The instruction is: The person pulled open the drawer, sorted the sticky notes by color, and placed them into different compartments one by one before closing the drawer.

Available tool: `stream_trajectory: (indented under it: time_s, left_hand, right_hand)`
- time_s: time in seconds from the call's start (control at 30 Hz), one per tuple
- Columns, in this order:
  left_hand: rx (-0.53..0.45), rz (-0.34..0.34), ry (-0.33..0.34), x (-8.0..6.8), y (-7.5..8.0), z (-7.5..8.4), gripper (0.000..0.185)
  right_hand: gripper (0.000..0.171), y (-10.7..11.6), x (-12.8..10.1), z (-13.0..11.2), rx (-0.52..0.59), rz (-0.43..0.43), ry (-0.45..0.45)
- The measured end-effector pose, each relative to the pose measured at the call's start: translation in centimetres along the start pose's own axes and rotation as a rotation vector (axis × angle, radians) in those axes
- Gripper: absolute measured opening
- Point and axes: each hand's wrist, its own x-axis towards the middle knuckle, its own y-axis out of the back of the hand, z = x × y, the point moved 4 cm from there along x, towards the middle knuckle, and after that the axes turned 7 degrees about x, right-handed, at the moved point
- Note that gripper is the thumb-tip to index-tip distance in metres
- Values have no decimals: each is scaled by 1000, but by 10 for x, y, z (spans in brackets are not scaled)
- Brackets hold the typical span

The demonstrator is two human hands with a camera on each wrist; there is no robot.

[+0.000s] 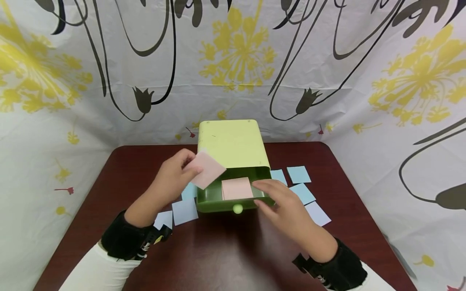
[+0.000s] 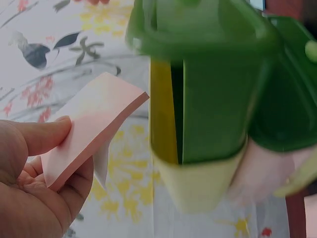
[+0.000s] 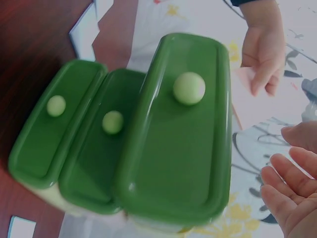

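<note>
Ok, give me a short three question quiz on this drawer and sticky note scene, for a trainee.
1. True or false: the left hand pinches a pink pad of notes.
2. What lies inside the open top drawer of the green drawer box? A) a blue note B) a pink note C) a pen
3. Fill in: the blue notes lie on the dark ____ table.

Key
1. True. The wrist view shows thumb and fingers on it.
2. B, the pink note; the right hand rests at the drawer's right edge.
3. Red-brown.
</note>
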Motion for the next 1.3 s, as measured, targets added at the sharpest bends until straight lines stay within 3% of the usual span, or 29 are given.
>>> stream_trajectory:
  time_s: [0.33,0.53,0.77,1.07,1.3]
  left_hand:
    - [36,-150,-86,8,-38,23,17]
    - [71,-249,-114,13,-59,28,12]
    - [79,-321,-144,19,-73,30,8]
    - [169,-363,-217,28,-83,39,15]
    - [204,-350,-214,32,-91,44,23]
  right_hand:
    - [52,18,-17,15,-64,1,-81]
    - [53,26,-25,21,-116,10,-116]
    - [53,29,-30,25,-110,23,-130]
    - [53,31,-32,28,-120,29,-143]
    - [51,32,-35,31,-122,23,-165]
